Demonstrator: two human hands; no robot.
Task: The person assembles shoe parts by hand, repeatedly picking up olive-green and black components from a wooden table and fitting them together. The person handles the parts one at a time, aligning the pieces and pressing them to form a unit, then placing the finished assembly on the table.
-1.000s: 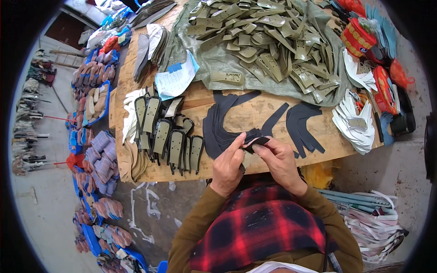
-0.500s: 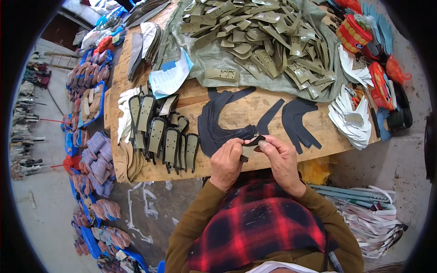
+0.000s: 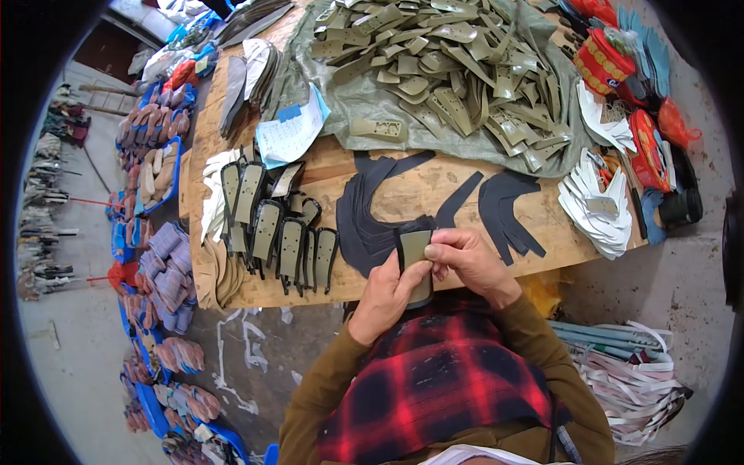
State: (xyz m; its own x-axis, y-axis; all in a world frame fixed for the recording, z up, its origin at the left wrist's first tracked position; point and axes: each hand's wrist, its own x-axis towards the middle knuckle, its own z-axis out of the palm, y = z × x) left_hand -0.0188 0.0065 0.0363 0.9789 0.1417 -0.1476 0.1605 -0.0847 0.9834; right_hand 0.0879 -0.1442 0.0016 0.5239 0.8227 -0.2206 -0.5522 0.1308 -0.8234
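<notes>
Over the table's (image 3: 403, 194) near edge, the left hand (image 3: 383, 298) is clasping a smooth, olive, black-edged piece (image 3: 416, 246), thumb in front, fingers partly hidden; the right hand (image 3: 473, 262), fingers curled almost closed, is pinching its right edge. Matte, curved black cut-outs (image 3: 358, 221) are lying mid-table; paper (image 3: 287, 141) bearing illegible writing is lying toward the table's left.

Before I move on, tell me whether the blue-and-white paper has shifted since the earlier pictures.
No; against the wooden table, the paper has stayed in place.
</notes>
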